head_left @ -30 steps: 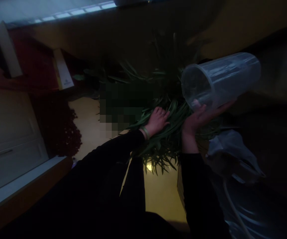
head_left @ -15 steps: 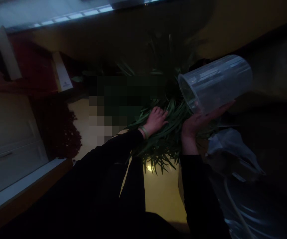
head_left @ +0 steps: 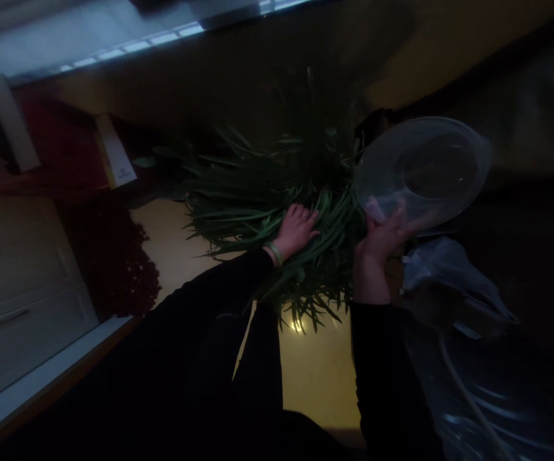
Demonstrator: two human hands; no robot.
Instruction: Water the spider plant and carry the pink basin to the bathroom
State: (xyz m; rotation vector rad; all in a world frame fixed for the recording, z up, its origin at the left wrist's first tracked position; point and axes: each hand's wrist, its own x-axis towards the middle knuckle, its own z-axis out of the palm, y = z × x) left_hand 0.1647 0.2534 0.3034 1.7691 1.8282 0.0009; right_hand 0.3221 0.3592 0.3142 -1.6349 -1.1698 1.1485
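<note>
My left hand (head_left: pixel 296 232) lies across the long narrow leaves of a bushy green plant (head_left: pixel 243 211), its fingers spread over them and holding nothing. A bracelet is on its wrist and a ring on one finger. To the right, my right hand (head_left: pixel 385 240) grips a clear plastic container (head_left: pixel 421 141) by its lower side, with some fingers showing through the wall. The container is tilted so that its round mouth faces me, and nothing shows inside. Its rim is close to the plant's leaves; whether they touch I cannot tell. The base of the plant is hidden.
A crumpled clear plastic bag (head_left: pixel 449 269) lies at the right, above dark shiny sheeting (head_left: pixel 488 397). At the left are white drawers (head_left: pixel 17 275), a dark red plant (head_left: pixel 135 262) and a small white box (head_left: pixel 118 157). Yellowish floor (head_left: pixel 317 378) shows below.
My right hand has turned the container from lying sideways to facing its mouth toward me. My left hand has stayed on the leaves.
</note>
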